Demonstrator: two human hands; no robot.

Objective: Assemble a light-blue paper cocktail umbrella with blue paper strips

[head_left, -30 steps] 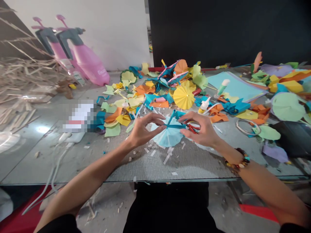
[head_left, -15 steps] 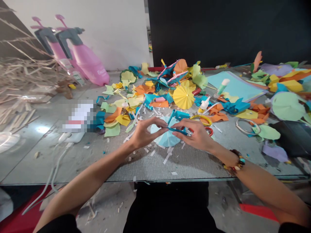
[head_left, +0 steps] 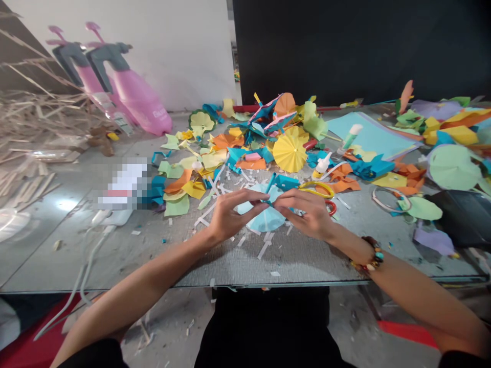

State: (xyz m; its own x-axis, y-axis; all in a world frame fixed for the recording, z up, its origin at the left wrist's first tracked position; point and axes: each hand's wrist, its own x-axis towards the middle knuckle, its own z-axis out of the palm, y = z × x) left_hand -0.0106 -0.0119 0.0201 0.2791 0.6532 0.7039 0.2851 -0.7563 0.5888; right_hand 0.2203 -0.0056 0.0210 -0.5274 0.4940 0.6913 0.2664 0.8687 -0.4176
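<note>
Between my fingertips is a thin blue paper strip (head_left: 271,184), one end of it pointing up. My left hand (head_left: 232,213) pinches it from the left, thumb and index finger pressed together. From the right, my right hand (head_left: 309,210) closes on the same strip, so most of the paper there is hidden. Under both hands lies a pale blue pleated paper disc (head_left: 264,221) on the table. Just behind the hands is a folded piece of blue paper (head_left: 286,182). Scissors with yellow and red handles (head_left: 320,189) lie beside my right hand, partly covered by it.
Coloured paper scraps and a yellow pleated disc (head_left: 289,152) spread behind the hands. A small glue bottle (head_left: 321,166) and a glue stick (head_left: 351,137) stand at the right. Pink spray bottles (head_left: 140,102), a blurred-out phone (head_left: 125,184) and white cables (head_left: 86,266) are at the left.
My right fingers have come closer to the left ones, and the blue strip's right-hand part, visible before, is now mostly covered. Everything else on the table stays put.
</note>
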